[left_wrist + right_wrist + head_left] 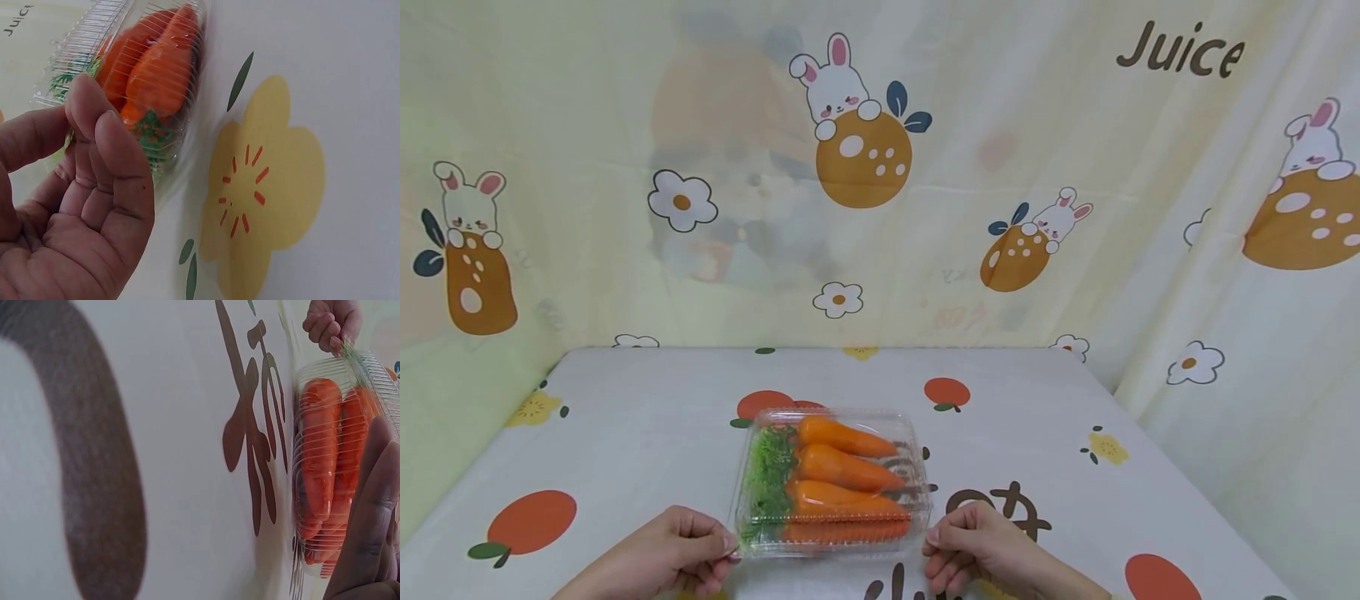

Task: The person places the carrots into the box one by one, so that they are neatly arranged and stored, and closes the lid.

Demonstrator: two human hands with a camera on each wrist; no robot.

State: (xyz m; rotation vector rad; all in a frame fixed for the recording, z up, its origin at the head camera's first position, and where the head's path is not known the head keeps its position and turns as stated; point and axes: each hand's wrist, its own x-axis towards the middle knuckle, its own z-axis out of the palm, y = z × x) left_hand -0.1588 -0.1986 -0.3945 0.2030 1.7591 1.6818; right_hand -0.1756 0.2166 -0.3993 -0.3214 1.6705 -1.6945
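A clear plastic clamshell box (917,471) with a ribbed rim lies on the table, its lid down over the contents. Inside are several orange carrots (850,468), their tips toward the right, with green leafy tops (771,467) at the left end. My left hand (688,550) pinches the box's front left corner between thumb and forefinger; the left wrist view shows the other fingers loosely bent. At the front right corner, my right hand (973,550) pinches the edge with thumb and forefinger. The right wrist view hides that thumb's contact.
A white tablecloth (647,433) printed with oranges, flowers and dark lettering covers the table. Behind it and along both sides hangs a cream curtain (925,275) with rabbit and flower prints.
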